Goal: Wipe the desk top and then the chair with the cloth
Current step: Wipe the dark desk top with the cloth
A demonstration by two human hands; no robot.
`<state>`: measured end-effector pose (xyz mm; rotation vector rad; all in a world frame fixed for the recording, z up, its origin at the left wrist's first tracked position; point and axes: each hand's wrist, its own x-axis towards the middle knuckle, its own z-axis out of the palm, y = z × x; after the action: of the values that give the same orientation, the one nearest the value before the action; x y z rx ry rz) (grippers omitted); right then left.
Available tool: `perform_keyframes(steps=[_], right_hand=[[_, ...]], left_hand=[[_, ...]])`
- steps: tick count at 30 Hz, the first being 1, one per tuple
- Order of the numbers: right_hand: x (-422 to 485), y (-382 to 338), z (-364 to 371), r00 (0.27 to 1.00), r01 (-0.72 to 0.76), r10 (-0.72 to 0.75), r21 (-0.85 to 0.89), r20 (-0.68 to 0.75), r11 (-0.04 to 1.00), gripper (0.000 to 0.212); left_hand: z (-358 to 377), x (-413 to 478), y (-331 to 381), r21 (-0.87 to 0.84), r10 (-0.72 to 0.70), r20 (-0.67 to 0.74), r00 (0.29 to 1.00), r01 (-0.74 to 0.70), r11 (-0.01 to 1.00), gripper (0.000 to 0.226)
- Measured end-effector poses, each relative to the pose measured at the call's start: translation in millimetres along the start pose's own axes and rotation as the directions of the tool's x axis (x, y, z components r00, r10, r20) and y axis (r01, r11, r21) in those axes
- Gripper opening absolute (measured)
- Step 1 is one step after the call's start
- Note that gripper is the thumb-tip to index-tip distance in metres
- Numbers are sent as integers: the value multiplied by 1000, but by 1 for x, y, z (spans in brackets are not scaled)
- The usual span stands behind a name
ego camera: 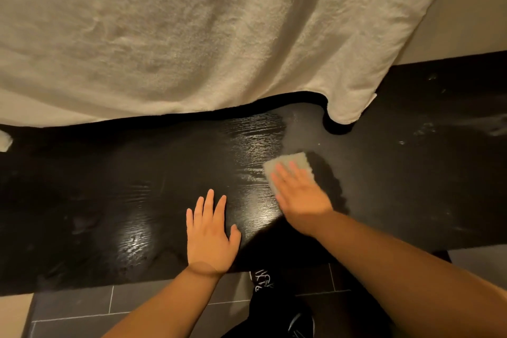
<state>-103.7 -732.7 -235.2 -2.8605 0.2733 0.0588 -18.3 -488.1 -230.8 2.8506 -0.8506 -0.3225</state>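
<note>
View from the head camera, looking down. A cream towel (192, 35) fills the upper half and is cut off at the top and left edges. It hides the rear of the worktop and whatever lies behind it. Its hemmed lower corner rests on the worktop just beyond the cloth. A beige wall (480, 8) shows at upper right.

The black wood-grain worktop (82, 186) runs past both side edges of the frame, and only its near edge is fully visible. A glossy wet sheen lies left of the cloth and by the left hand. Pale dusty smears mark the bare stretch to the right. The left stretch is too dark to read in detail.

The floor (82, 307), of dark grey tiles, shows below the near edge, partly covered by both forearms, a dark trouser leg (260, 282) with white lettering, and a shoe (301, 321).

The right hand (299, 195) is blurred. Its grip is spread, with straight fingers pressing the cloth flat. The left hand (210, 233) lies palm down on the worktop near the front edge, its grip spread and holding nothing.

The cloth (290, 163) is pale grey and folded. It lies on the worktop right of centre, with its near part hidden under the right fingers.
</note>
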Motion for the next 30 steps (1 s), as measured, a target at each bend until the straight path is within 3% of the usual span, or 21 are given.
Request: perform_keyframes(steps=[2, 5, 6, 8, 11, 13, 16, 19, 21, 24, 26, 28, 30], right_hand=[[-13, -2, 1, 989, 141, -141, 5, 42, 990, 63], [-2, 21, -12, 981, 194, -194, -6, 21, 981, 61], [6, 32, -14, 988, 156, -156, -50, 4, 986, 57], [24, 54, -21, 998, -60, 60, 17, 6, 998, 56], [43, 55, -21, 915, -404, 400, 119, 58, 907, 61], [44, 38, -16, 945, -327, 326, 84, 24, 941, 62], [32, 15, -7, 980, -95, 88, 35, 177, 995, 67], [27, 18, -20, 977, 60, -50, -42, 207, 997, 70], [35, 41, -29, 985, 19, -6, -75, 173, 997, 74], [50, 70, -39, 942, -308, 302, 26, 145, 951, 75], [55, 65, -36, 909, -403, 391, 59, 147, 913, 70], [53, 47, -30, 922, -383, 375, 79, 101, 920, 66], [47, 26, -19, 975, -206, 203, 20, 89, 978, 65]], left_hand=[[-2, 13, 1, -8, 27, 17, 999, -27, 1000, 75], [-7, 43, 5, 6, 45, 60, 997, -46, 999, 77], [-9, 54, 7, 8, 56, 77, 995, -57, 998, 77], [-12, 75, 12, 7, 80, 103, 991, -81, 997, 75], [-18, 99, 19, 8, 107, 127, 986, -109, 994, 74], [-20, 111, 21, 9, 118, 132, 984, -121, 993, 74], [-23, 131, 25, 21, 161, 111, 981, -164, 986, 76], [-26, 154, 30, 28, 221, 124, 967, -227, 974, 76], [-28, 164, 28, 35, 256, 128, 958, -262, 964, 77], [-24, 166, 22, 59, 285, 112, 952, -292, 954, 77], [-22, 165, 20, 79, 289, 99, 952, -297, 951, 77], [-20, 166, 20, 74, 290, 104, 951, -299, 952, 77], [-19, 167, 19, 65, 296, 110, 949, -304, 951, 78]])
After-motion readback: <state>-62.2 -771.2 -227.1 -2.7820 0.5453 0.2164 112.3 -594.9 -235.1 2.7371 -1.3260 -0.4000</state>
